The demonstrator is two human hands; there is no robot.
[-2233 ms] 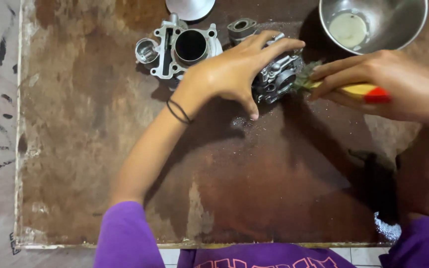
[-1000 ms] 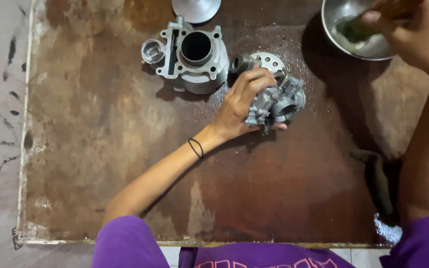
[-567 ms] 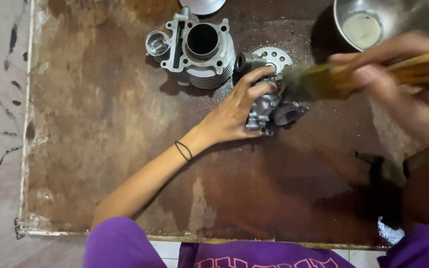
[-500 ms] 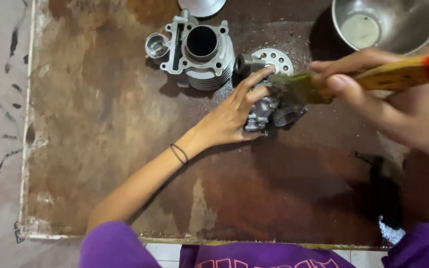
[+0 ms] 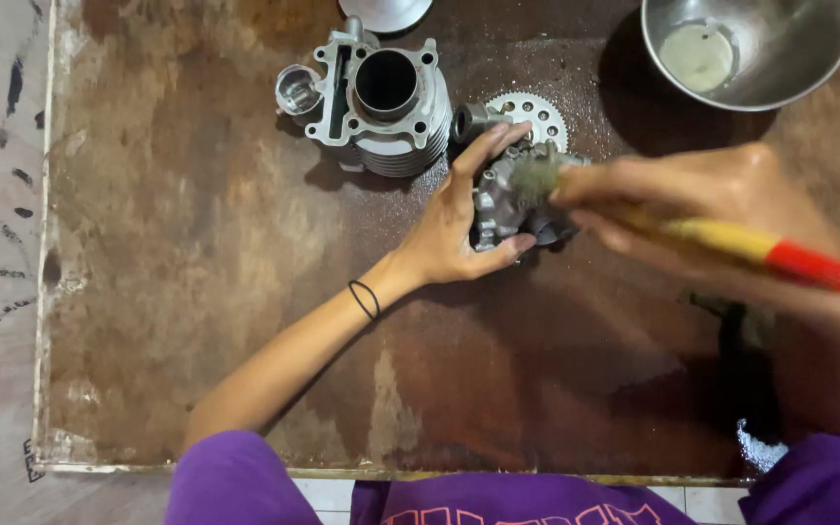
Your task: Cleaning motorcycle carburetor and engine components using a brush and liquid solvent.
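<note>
Brush in right hand — bristles on engine part — left hand gripping.

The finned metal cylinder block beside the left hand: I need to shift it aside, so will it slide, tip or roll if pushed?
The cylinder block looks like cast metal, so probably heavy and rigid. It sits on a broad face, bore up, so tipping or rolling seems unlikely. The board looks wet, so it may slide.

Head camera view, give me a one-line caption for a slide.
Left hand steadies a grey metal engine part on a stained brown board while the right hand brushes it with a paintbrush.
</note>
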